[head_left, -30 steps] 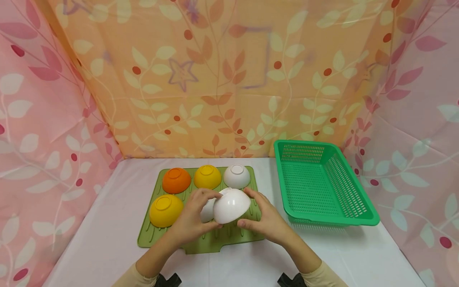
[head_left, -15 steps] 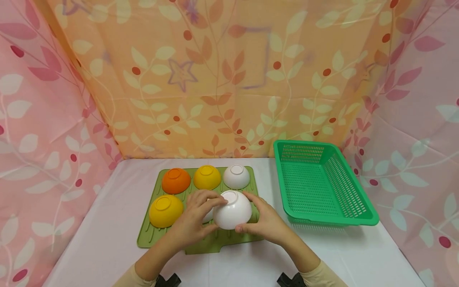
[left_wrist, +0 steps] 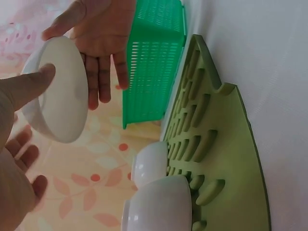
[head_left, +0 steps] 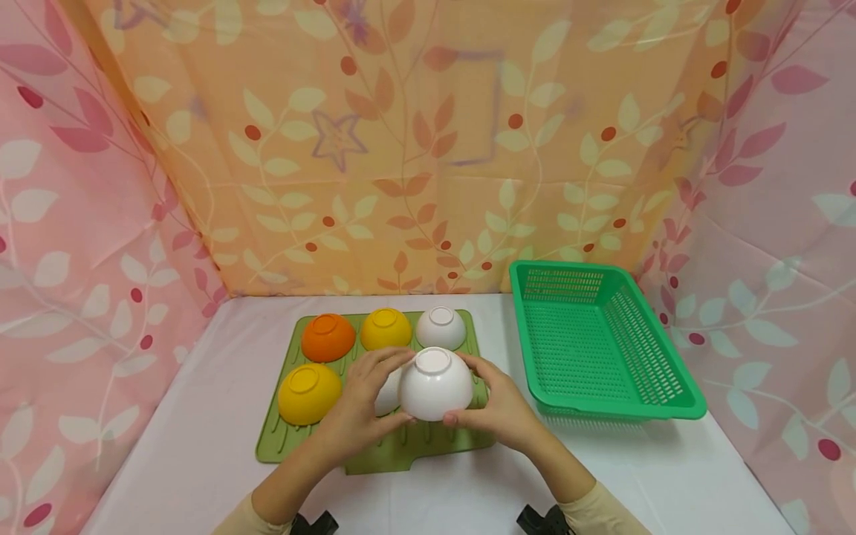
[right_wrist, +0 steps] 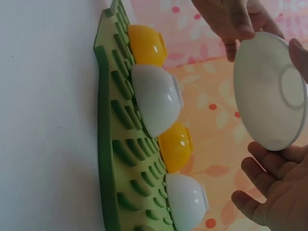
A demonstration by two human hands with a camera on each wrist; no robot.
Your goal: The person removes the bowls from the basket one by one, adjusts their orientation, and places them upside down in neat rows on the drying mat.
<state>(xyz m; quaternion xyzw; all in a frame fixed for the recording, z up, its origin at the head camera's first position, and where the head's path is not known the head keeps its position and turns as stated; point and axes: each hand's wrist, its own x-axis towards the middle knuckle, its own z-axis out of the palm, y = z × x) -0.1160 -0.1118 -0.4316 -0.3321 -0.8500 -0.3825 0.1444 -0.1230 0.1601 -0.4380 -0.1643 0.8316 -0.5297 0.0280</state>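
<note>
In the head view a white bowl [head_left: 435,388] is held upside down above the mat's front right part. My left hand [head_left: 361,405] holds its left side, thumb low and fingers near the top. On the opposite side my right hand [head_left: 500,410] grips the rim with the thumb below. Both wrist views look into the bowl's hollow [left_wrist: 67,91]. Under the hands lies a green drying mat [head_left: 381,462]. Another white bowl [head_left: 387,400] stands upturned on it, partly hidden by my left hand and the held bowl.
Upturned on the mat are an orange bowl [head_left: 328,338], a back yellow bowl [head_left: 386,330], a front yellow bowl [head_left: 310,395] and a back white bowl [head_left: 441,330]. A green plastic basket [head_left: 524,349] stands at right. Patterned cloth [head_left: 414,148] encloses the table's back and sides.
The white bowl was tilted to one side between the hands; it has turned so its base ring faces up toward the head camera. Both hands have shifted only slightly.
</note>
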